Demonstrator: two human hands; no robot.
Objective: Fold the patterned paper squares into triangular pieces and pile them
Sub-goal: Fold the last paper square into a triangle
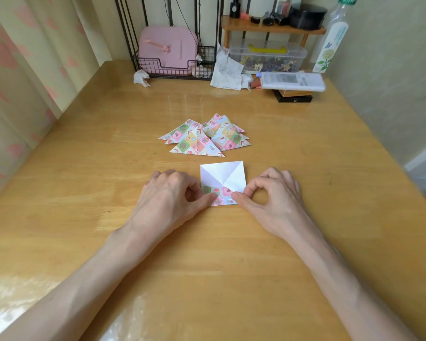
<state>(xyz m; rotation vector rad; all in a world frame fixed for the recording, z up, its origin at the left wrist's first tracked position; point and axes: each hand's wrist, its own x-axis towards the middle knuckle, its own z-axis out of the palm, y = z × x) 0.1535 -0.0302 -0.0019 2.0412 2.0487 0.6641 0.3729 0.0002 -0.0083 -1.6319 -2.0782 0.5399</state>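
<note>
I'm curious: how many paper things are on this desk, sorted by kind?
Patterned paper square, half folded: 1
Pile of folded triangles: 1 (pieces overlap, so they can't be counted)
Crumpled white tissues: 2
Total: 4

A wooden table point(305, 156) fills most of the frame. At upper left hangs a pale curtain point(22, 70) with pink patches. At top centre a black wire basket point(175, 66) holds a pink case point(167, 48), a crumpled tissue point(141, 78) just left of it. At upper right a small wooden shelf point(246, 27) carries a round black tin point(307, 16) above a clear plastic box point(268, 56); a tall bottle point(332, 38) stands beside it, and a white tube point(290, 81) lies on a dark box point(294, 97).
</note>
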